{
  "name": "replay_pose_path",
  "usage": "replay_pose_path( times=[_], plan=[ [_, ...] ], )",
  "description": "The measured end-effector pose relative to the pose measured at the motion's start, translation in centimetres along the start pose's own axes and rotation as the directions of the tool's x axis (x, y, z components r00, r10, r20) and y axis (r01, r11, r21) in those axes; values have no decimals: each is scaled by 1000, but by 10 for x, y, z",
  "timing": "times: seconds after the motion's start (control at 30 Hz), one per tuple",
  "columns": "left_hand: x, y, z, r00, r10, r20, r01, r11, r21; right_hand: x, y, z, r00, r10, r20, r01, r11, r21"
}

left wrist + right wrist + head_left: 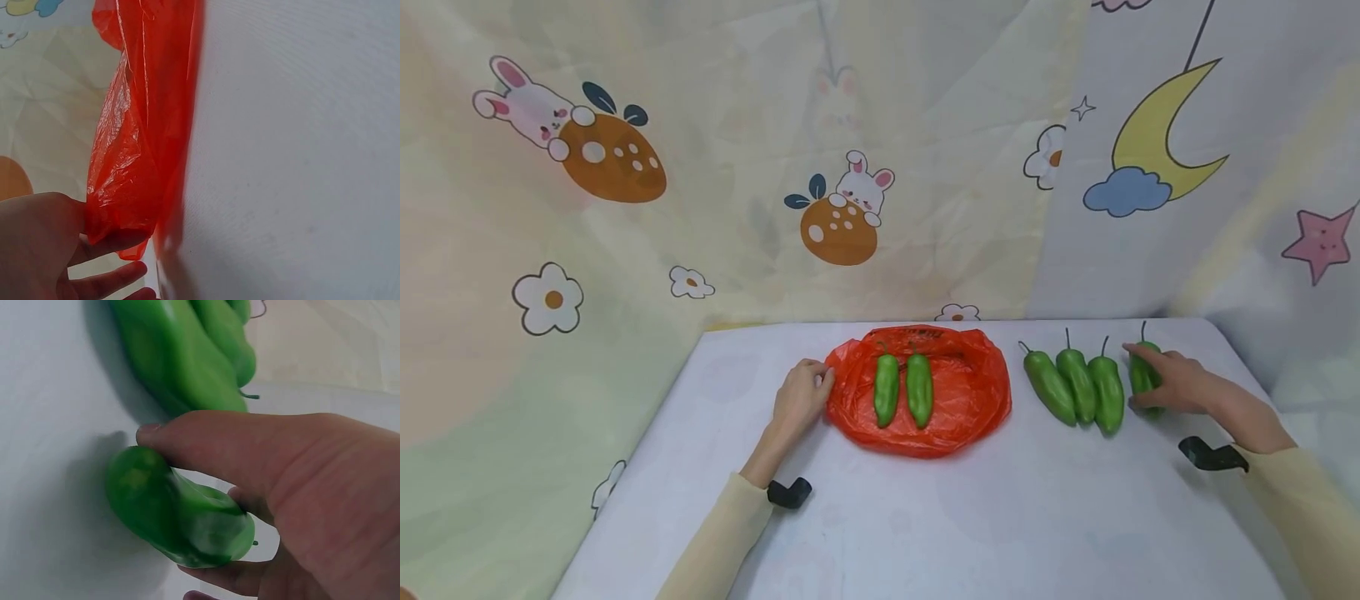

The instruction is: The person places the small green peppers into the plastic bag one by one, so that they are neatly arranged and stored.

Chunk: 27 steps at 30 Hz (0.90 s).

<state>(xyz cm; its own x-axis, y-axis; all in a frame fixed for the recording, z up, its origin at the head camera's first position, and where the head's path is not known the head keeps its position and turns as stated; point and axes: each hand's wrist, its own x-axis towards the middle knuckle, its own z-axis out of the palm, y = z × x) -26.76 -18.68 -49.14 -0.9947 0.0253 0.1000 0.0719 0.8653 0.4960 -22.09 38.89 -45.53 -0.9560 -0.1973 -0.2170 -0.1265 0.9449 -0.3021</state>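
Right hand (1183, 383) pinched 1 green pepper (187, 515) between thumb and fingers; left hand (801, 392) pinched a red plastic bag (962, 392).

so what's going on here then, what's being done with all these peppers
A person has both hands busy at a white table. The left hand pinches the edge of a red plastic bag, where two green peppers lie side by side. The right hand grips another pepper, with three more peppers lying close together between it and the bag. Whether the gripped one is off the table is hard to tell.
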Motion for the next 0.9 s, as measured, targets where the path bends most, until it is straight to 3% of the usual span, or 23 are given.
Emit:
replay_pose_path(
  times=[0.4,0.9],
  plan=[
    [-1,0,-3,1000,-11,-6,11,1000,-3,1,-10,-24,1000,-20,3,20,1000,-19],
    [-1,3,-2,1000,-15,-1,15,1000,-12,-1,-29,-36,1000,-9,14,9,1000,2]
  ],
)
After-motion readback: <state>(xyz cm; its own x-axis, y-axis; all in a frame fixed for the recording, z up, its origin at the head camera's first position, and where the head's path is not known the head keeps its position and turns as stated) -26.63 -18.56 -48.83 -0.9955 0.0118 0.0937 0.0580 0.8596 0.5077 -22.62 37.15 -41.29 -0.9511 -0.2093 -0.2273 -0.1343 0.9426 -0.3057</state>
